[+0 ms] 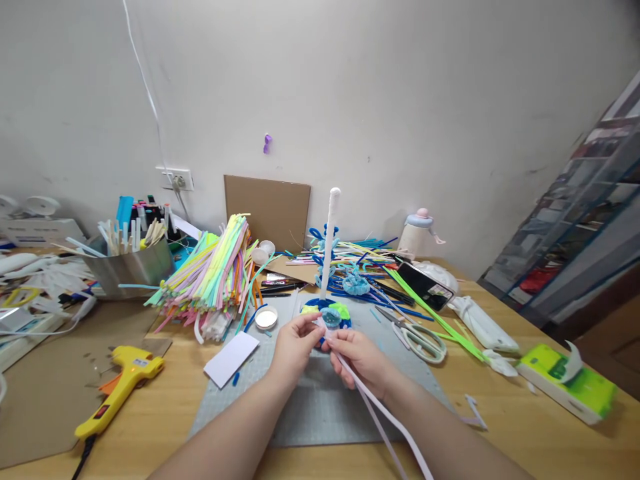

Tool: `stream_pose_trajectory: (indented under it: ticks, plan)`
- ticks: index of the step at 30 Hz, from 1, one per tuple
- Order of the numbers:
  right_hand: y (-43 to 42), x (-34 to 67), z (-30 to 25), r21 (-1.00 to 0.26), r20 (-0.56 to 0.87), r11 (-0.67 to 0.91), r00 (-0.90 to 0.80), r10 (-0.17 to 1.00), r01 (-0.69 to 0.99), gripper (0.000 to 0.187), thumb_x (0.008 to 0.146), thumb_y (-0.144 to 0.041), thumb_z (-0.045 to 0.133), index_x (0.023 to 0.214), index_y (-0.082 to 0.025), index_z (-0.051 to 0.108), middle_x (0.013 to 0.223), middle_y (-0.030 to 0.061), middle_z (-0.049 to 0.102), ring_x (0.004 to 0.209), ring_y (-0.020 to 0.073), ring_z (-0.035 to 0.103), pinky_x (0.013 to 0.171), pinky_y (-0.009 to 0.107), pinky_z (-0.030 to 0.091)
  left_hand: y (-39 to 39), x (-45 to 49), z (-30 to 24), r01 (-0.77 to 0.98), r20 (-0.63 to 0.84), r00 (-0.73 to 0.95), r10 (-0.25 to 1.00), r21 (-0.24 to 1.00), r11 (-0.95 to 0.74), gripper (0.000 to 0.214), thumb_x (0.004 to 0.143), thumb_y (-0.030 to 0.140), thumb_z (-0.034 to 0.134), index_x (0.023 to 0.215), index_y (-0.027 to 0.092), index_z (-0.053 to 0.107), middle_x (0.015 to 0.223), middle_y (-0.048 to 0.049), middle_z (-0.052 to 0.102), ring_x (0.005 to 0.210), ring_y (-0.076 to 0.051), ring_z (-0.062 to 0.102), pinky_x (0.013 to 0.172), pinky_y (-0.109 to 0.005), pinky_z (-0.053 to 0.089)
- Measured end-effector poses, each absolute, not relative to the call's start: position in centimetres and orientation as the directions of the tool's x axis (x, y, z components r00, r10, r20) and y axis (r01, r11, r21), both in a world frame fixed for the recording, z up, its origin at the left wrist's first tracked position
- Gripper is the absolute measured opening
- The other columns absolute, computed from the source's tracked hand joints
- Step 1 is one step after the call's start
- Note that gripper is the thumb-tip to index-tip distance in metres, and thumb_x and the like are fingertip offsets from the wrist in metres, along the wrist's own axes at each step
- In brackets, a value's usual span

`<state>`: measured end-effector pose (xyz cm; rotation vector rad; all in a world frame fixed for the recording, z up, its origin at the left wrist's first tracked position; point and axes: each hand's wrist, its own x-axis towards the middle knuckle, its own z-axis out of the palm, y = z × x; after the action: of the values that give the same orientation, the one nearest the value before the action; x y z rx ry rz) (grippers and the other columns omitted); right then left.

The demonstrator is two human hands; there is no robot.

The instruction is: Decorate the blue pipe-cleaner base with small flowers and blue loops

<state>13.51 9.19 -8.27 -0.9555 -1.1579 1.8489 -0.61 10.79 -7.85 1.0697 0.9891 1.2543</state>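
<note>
My left hand (pixel 295 343) and my right hand (pixel 361 360) meet near the middle of the grey cutting mat (pixel 320 420). Pinched between the fingers of both is a pale lilac pipe cleaner (pixel 395 423), whose long ends trail down past my right wrist. Just behind the fingertips sits a round craft piece of blue and yellow-green pipe cleaners (pixel 343 311), with a light blue ring in its middle. A white fuzzy rod (pixel 329 247) stands upright behind it. My fingers hide part of the round piece, so whether they touch it is unclear.
A yellow glue gun (pixel 120 390) and a big bundle of pastel pipe cleaners (pixel 215 280) lie left. Scissors (pixel 417 337), a phone (pixel 425 285) and a green tissue pack (pixel 567 381) are on the right. A white card (pixel 231 359) lies on the mat.
</note>
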Motion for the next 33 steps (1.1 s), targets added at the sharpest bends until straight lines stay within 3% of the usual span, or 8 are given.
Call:
stream_pose_trajectory:
  ticks: [8, 11, 17, 23, 26, 29, 33]
  plan:
    - [9.2, 13.5, -8.3, -0.941, -0.206, -0.293, -0.404, 0.891, -0.167, 0.041, 0.07, -0.05, 0.061, 0.085, -0.012, 0.057, 0.043, -0.0044, 0.054, 0.025, 0.005, 0.04, 0.027, 0.015, 0.026, 11.3, -0.6, -8.9, -0.231, 0.015, 0.069, 0.997, 0.973, 0.002, 0.042, 0.06, 0.034, 0.073, 0.095, 0.012, 0.065, 0.069, -0.0041, 0.065, 0.058, -0.012, 0.057, 0.056, -0.023, 0.044]
    - [9.3, 13.5, -8.5, -0.945, -0.195, -0.281, -0.403, 0.894, -0.167, 0.038, 0.072, -0.048, 0.059, 0.084, -0.012, 0.057, 0.044, -0.0039, 0.055, 0.025, 0.0051, 0.04, 0.026, 0.015, 0.026, 11.2, -0.7, -8.8, -0.292, -0.05, 0.096, 0.994, 0.953, 0.076, 0.045, 0.061, 0.036, 0.072, 0.099, 0.012, 0.064, 0.065, -0.0028, 0.063, 0.052, -0.009, 0.052, 0.047, -0.019, 0.037]
    - [9.2, 13.4, -8.7, -0.944, -0.185, -0.284, -0.441, 0.878, -0.169, 0.036, 0.072, -0.046, 0.059, 0.08, -0.012, 0.056, 0.045, -0.0029, 0.056, 0.026, 0.0052, 0.041, 0.027, 0.014, 0.026, 10.5, -0.8, -8.0, -0.376, -0.175, 0.285, 0.942, 0.884, 0.278, 0.034, 0.058, 0.038, 0.074, 0.075, 0.009, 0.068, 0.057, -0.0029, 0.058, 0.049, -0.006, 0.048, 0.044, -0.016, 0.03]
    - [9.0, 14.0, -8.5, -0.872, -0.29, -0.471, -0.632, 0.719, -0.135, 0.029, 0.073, -0.039, 0.061, 0.083, -0.012, 0.056, 0.057, 0.001, 0.062, 0.041, 0.0106, 0.058, 0.038, 0.019, 0.045, 11.4, -1.6, -7.7, -0.306, -0.132, 0.166, 0.977, 0.935, 0.178, 0.029, 0.055, 0.035, 0.076, 0.065, 0.009, 0.068, 0.051, -0.0005, 0.056, 0.045, -0.005, 0.043, 0.044, -0.018, 0.031]
    - [8.9, 14.2, -8.5, -0.849, -0.325, -0.521, -0.695, 0.641, -0.084, 0.027, 0.074, -0.037, 0.06, 0.082, -0.012, 0.055, 0.061, 0.0034, 0.063, 0.047, 0.0132, 0.062, 0.044, 0.023, 0.049, 12.1, -2.7, -7.1, -0.325, -0.098, 0.08, 0.992, 0.938, 0.119, 0.028, 0.054, 0.034, 0.076, 0.065, 0.01, 0.068, 0.053, -0.0001, 0.056, 0.047, -0.006, 0.044, 0.046, -0.018, 0.032]
    - [8.6, 14.0, -8.4, -0.825, -0.326, -0.556, -0.719, 0.613, -0.1, 0.022, 0.076, -0.035, 0.058, 0.08, -0.014, 0.051, 0.059, 0.0005, 0.059, 0.041, 0.0084, 0.055, 0.038, 0.016, 0.042, 12.6, -3.9, -6.4, -0.317, -0.028, -0.021, 0.999, 0.948, 0.02, 0.027, 0.054, 0.034, 0.076, 0.067, 0.011, 0.068, 0.054, 0.0006, 0.055, 0.048, -0.006, 0.045, 0.047, -0.018, 0.033]
    - [8.4, 13.7, -7.9, -0.767, -0.333, -0.612, -0.696, 0.636, -0.192, 0.016, 0.078, -0.031, 0.058, 0.081, -0.018, 0.049, 0.052, -0.0088, 0.042, 0.031, -0.0017, 0.025, 0.03, 0.007, 0.014, 13.1, -4.9, -5.9, -0.31, 0.01, -0.142, 0.99, 0.949, -0.054, 0.032, 0.052, 0.035, 0.076, 0.07, 0.011, 0.069, 0.053, 0.0013, 0.054, 0.048, -0.006, 0.044, 0.047, -0.018, 0.034]
